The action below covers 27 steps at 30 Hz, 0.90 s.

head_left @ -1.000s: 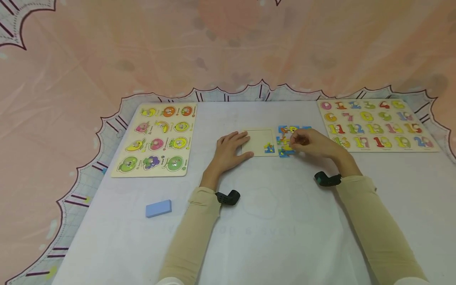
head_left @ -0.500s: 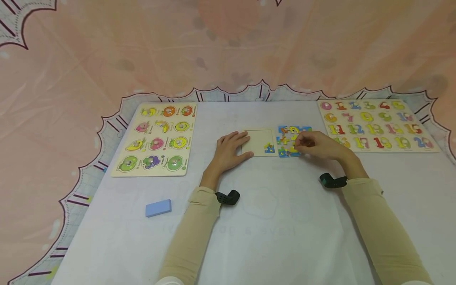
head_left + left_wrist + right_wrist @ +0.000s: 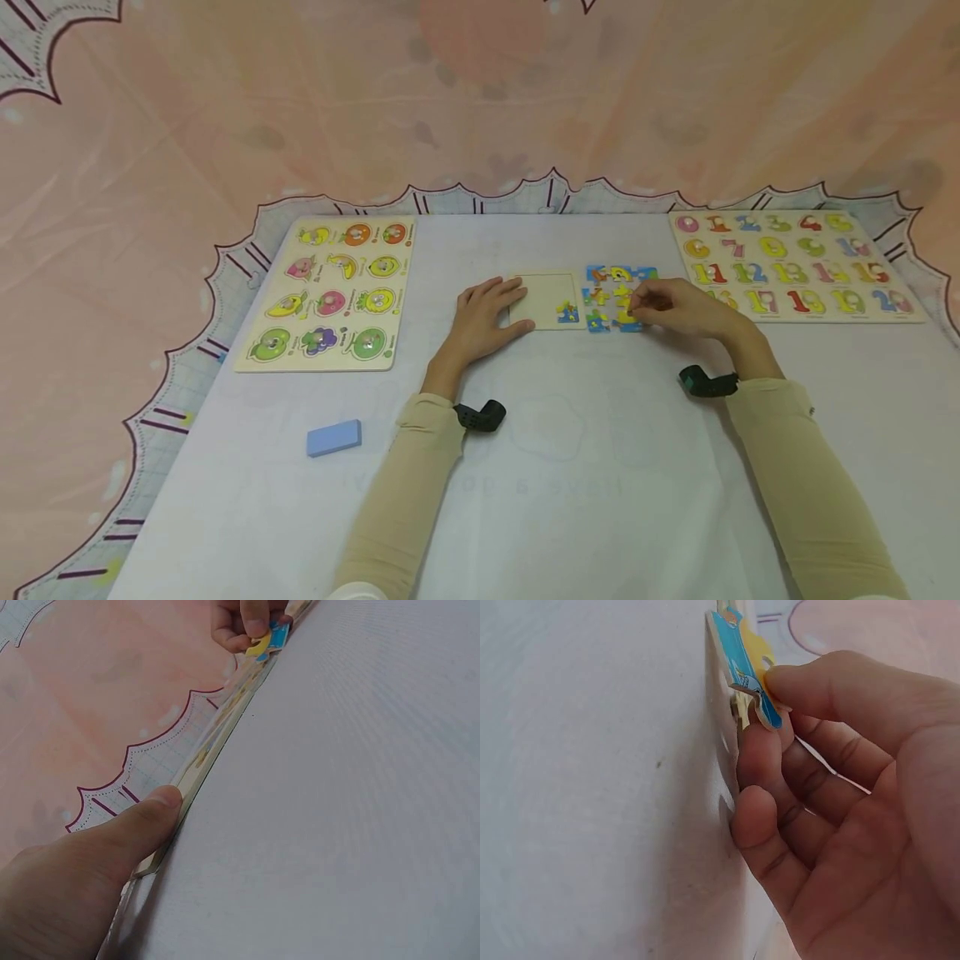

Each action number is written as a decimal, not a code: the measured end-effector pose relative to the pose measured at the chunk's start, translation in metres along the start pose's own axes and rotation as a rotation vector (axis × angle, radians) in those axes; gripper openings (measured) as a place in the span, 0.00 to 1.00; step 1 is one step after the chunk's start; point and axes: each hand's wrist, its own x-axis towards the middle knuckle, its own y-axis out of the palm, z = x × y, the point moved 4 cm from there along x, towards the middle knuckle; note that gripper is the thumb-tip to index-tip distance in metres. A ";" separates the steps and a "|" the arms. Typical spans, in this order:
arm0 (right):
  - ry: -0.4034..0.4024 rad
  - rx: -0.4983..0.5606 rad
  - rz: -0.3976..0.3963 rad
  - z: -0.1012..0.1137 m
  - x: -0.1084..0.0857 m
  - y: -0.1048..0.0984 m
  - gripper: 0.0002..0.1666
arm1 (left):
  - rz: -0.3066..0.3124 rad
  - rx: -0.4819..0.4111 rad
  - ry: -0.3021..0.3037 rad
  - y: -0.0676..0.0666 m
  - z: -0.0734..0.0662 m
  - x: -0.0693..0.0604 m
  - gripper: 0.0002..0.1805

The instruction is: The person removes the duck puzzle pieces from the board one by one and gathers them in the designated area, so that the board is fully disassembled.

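Observation:
My left hand [image 3: 483,321] rests with spread fingers over the left edge of a small pale wooden puzzle board [image 3: 540,296]; in the left wrist view its thumb [image 3: 154,814] lies on the board's edge. One jigsaw piece [image 3: 567,312] sits in the board's near right corner. Just right of the board, several loose blue-and-yellow pieces [image 3: 597,322] lie grouped on the table. Over their right side, my right hand [image 3: 690,310] pinches a blue-and-yellow puzzle piece [image 3: 739,656] between thumb and finger, tilted up. The hand covers part of the group in the head view.
A fruit peg puzzle [image 3: 330,292] lies at the left and a number peg puzzle [image 3: 795,267] at the back right, close to the right hand. A blue block [image 3: 333,438] sits near the left forearm. The white table [image 3: 555,500] ends at a patterned cloth.
The right hand has shifted a little to the right over the loose pieces, uncovering more of them. The left hand has stayed in place on the board.

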 end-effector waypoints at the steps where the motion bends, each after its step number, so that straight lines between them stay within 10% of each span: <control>1: 0.007 -0.001 -0.007 -0.001 0.000 0.000 0.09 | 0.000 0.000 0.000 0.000 0.000 0.000 0.34; 27: 0.040 -0.069 -0.032 -0.004 -0.001 0.001 0.11 | 0.008 -0.012 -0.005 -0.002 -0.002 -0.001 0.34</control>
